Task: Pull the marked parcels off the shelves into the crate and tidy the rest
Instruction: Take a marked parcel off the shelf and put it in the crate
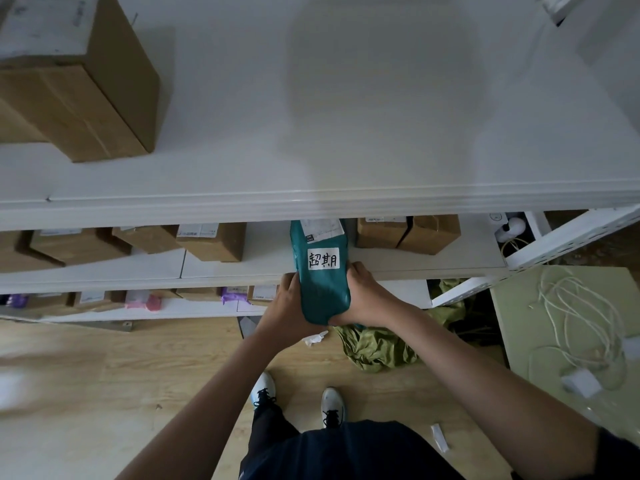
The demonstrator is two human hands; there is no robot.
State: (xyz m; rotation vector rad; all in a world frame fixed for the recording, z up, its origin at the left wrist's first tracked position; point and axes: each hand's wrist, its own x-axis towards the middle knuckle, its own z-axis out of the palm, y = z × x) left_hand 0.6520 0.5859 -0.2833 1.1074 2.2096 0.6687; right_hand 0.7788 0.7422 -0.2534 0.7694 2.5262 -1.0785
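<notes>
A teal plastic mailer parcel [320, 289] with a white handwritten label lies half off the front edge of the second shelf [415, 263]. My left hand [289, 304] grips its left side and my right hand [362, 296] grips its right side and lower end. Its far end, with a shipping label, is still under the top shelf [311, 199]. Brown cardboard parcels [211, 240] stand on the same shelf to the left, and two more boxes [408, 233] stand to the right. No crate shows in the head view.
A large cardboard box [79, 84] sits on the top shelf at left. Small boxes and pink and purple packets [145, 301] fill the lowest shelf. Crumpled green cloth [377, 348] lies on the wooden floor by my feet. A pale green table [571, 327] with white cables stands at right.
</notes>
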